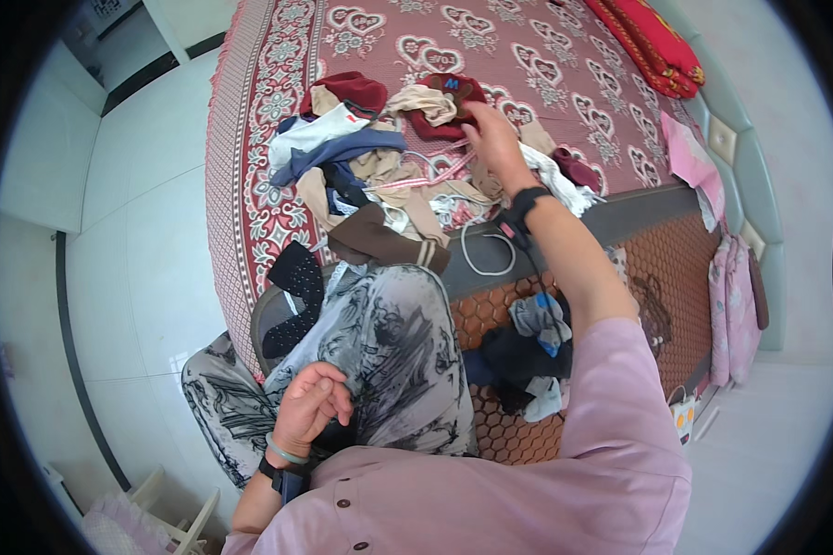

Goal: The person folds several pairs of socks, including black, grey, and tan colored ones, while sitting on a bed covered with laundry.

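Observation:
My right hand (498,148) reaches over the far side of a loose clothing pile, at the edge of a dark red knitted piece (449,90) with a blue mark. Its thumb and fingers are apart, with nothing visible between them. Beside it lie beige socks (426,104) and a pink-and-white striped strap (435,178). Over my lap, my left hand (315,405) is loosely closed, palm up, with nothing visible in it. Nearer me in the pile are a blue cloth (342,153), a white cloth (315,136) and a brown piece (379,239). A black dotted cloth (296,291) lies by my knee.
The pile rests on a red patterned bedspread (537,69). To my right, more dark and grey clothes (518,356) lie on a brown honeycomb mat (657,277). A folded red quilt (652,46) is near the padded headboard (740,157). Tiled floor (148,250) lies left.

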Demonstrator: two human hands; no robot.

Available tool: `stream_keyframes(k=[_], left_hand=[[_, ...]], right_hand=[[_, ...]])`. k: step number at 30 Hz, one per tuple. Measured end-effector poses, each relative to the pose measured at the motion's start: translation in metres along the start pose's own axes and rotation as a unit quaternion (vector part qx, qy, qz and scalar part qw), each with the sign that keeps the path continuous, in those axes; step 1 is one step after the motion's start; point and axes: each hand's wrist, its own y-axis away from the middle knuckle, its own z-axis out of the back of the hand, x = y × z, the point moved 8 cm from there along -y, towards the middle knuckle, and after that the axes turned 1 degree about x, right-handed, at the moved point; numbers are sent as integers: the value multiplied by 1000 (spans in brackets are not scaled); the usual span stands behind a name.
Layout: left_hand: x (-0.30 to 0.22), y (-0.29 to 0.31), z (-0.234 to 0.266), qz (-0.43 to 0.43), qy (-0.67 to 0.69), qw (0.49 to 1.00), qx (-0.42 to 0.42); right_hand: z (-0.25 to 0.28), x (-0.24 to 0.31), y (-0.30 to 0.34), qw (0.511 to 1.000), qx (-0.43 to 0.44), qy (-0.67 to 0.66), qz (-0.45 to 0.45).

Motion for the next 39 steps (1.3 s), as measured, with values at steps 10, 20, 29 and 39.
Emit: stream_keyframes(k=[10, 20, 29, 39], left_hand=[[-5, -3, 0, 6, 1, 1000, -2], [-2, -3, 0, 1, -16, 1000, -18], [0, -5, 0, 5, -6, 1000, -8], [-1, -4, 4, 6, -3, 1000, -16]], right_hand=[[-113, 36, -20, 945, 39, -284, -158], [-30, 62, 68, 876, 264, -357, -190], [76, -177, 95, 920, -69, 145, -357], [20, -149, 68, 935, 90, 148, -310]])
